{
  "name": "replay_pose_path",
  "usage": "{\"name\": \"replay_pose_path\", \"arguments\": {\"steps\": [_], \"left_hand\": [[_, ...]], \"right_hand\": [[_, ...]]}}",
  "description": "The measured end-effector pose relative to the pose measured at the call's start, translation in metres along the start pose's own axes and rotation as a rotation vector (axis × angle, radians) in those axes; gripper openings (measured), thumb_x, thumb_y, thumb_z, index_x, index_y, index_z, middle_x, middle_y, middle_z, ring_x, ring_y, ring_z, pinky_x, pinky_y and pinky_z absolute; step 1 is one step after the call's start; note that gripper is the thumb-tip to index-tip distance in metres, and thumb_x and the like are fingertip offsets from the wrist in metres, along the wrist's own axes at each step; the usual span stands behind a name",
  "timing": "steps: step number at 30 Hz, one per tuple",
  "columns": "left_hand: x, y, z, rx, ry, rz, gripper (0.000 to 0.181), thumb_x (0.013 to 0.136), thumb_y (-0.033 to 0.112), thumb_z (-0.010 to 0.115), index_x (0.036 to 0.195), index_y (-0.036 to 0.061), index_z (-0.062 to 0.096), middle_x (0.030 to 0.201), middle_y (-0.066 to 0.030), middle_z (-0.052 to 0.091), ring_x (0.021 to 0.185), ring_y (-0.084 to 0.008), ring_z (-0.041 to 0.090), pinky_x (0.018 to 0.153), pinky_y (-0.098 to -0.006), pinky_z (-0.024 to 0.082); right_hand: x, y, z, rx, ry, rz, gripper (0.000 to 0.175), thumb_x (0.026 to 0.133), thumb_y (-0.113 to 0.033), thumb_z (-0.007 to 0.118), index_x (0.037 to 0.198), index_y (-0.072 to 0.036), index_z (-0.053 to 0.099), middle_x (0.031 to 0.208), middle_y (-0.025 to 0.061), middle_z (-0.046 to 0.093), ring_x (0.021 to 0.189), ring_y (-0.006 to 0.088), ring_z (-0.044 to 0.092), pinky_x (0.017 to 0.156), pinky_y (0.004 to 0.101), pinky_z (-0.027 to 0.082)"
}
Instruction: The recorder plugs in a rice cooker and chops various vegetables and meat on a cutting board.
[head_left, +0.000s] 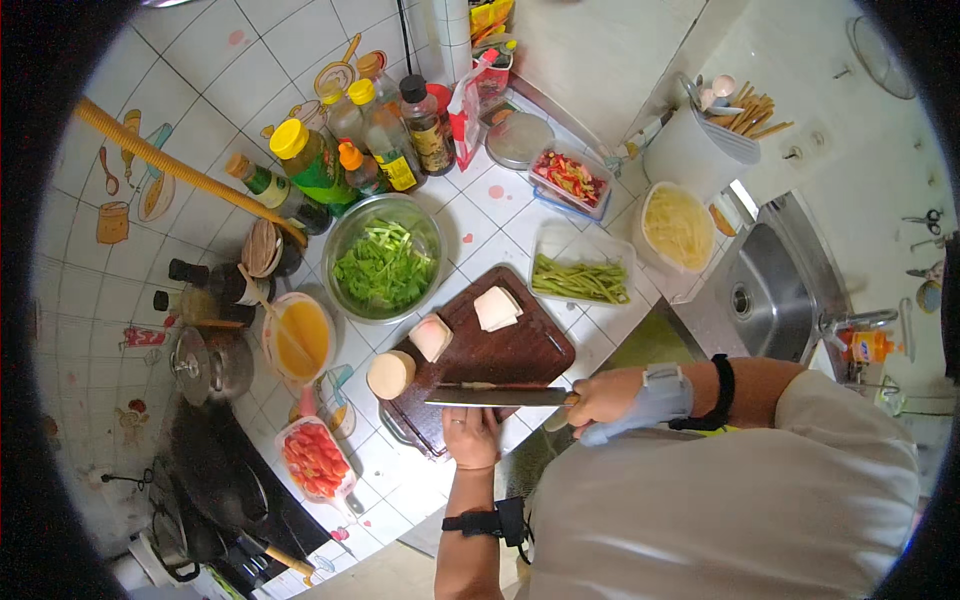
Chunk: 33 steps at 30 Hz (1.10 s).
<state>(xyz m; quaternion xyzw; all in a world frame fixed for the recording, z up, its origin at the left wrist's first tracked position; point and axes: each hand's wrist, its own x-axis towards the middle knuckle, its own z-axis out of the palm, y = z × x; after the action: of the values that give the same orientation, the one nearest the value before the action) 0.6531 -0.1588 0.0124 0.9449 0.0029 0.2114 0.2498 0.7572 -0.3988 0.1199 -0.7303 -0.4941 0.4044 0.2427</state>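
Note:
My right hand (606, 401) grips the handle of a kitchen cleaver (502, 398), its blade lying across a dark brown cutting board (517, 358). Close against the near side of the blade are the fingertips of my left hand (470, 439). Whatever is under those fingers is hidden; a thin pale and reddish edge shows just beyond the blade. Farther up the board sits a stack of pale square slices (497, 308). A pale pinkish block of food (431, 337) is at the board's left edge, and beside it stands a pale round piece of food (391, 374).
Around the board are a steel bowl of chopped greens (386, 262), a tub of green stalks (581, 277), a bowl of yellow liquid (300, 337) and a dish of cut tomato (315, 457). Bottles (322, 165) line the wall. Right is a sink (780, 277); lower left, a wok (217, 487).

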Motion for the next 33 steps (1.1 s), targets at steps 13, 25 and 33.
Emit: {"name": "replay_pose_path", "arguments": {"steps": [13, 25, 33], "left_hand": [[-0.004, -0.001, 0.001, -0.023, 0.102, 0.001, 0.021, 0.074, -0.001, 0.07, 0.095, -0.0001, 0.067, 0.099, -0.0162, 0.064, 0.093, -0.0367, 0.06, 0.083, -0.0452, 0.05], [-0.003, -0.001, 0.002, -0.003, 0.088, -0.005, 0.017, 0.074, 0.004, 0.072, 0.09, 0.0014, 0.068, 0.096, -0.0143, 0.066, 0.092, -0.034, 0.062, 0.085, -0.0416, 0.052], [-0.006, -0.001, 0.002, -0.032, 0.145, 0.006, 0.019, 0.075, 0.0, 0.071, 0.094, 0.0007, 0.067, 0.096, -0.0147, 0.064, 0.091, -0.0346, 0.06, 0.082, -0.0439, 0.051]], "right_hand": [[0.009, -0.011, -0.021, 0.038, 0.056, -0.09, 0.031, 0.088, -0.034, 0.061, 0.08, -0.004, 0.06, 0.08, 0.0198, 0.059, 0.076, 0.0389, 0.06, 0.067, 0.0489, 0.048], [0.021, 0.003, 0.001, 0.001, -0.016, -0.117, 0.03, 0.089, -0.032, 0.061, 0.076, -0.005, 0.058, 0.078, 0.0179, 0.059, 0.076, 0.0381, 0.06, 0.067, 0.0489, 0.048], [0.019, 0.0, -0.005, 0.001, 0.029, -0.095, 0.033, 0.089, -0.024, 0.065, 0.069, -0.002, 0.049, 0.073, 0.0146, 0.053, 0.074, 0.0328, 0.052, 0.066, 0.0443, 0.043]]}}
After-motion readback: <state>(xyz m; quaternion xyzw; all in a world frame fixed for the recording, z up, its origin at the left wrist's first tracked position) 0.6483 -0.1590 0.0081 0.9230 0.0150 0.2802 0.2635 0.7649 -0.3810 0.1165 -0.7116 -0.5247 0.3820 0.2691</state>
